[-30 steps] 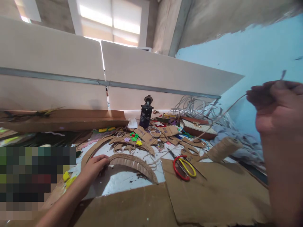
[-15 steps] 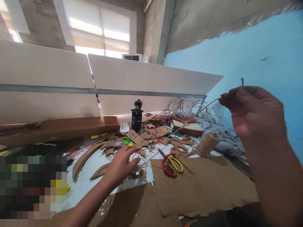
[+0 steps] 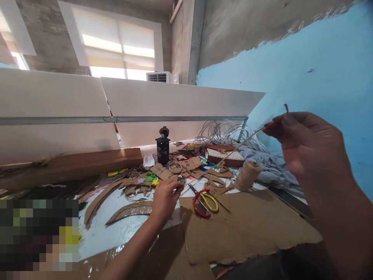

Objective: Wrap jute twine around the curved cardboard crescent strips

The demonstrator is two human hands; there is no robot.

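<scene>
My right hand (image 3: 309,146) is raised at the right, pinching the end of a thin jute twine (image 3: 233,149) whose tip sticks up above my fingers. The twine slopes down and left across the table to my left hand (image 3: 165,196), whose fingers are closed on it near the table top. A spool of jute twine (image 3: 247,175) lies on its side beyond the red and yellow scissors (image 3: 204,202). A curved corrugated cardboard strip (image 3: 131,210) lies just left of my left hand.
A large torn cardboard sheet (image 3: 250,229) covers the near right of the table. Cardboard cut-outs (image 3: 166,171), small coloured shapes, a black bottle (image 3: 162,149), coiled white cable (image 3: 221,132) and a patterned box (image 3: 225,154) crowd the back. White panels stand behind. A blue wall is at the right.
My left hand has left the curved cardboard strip, moved right and closed on the twine. My right hand has kept the twine end raised. The view has shifted left.
</scene>
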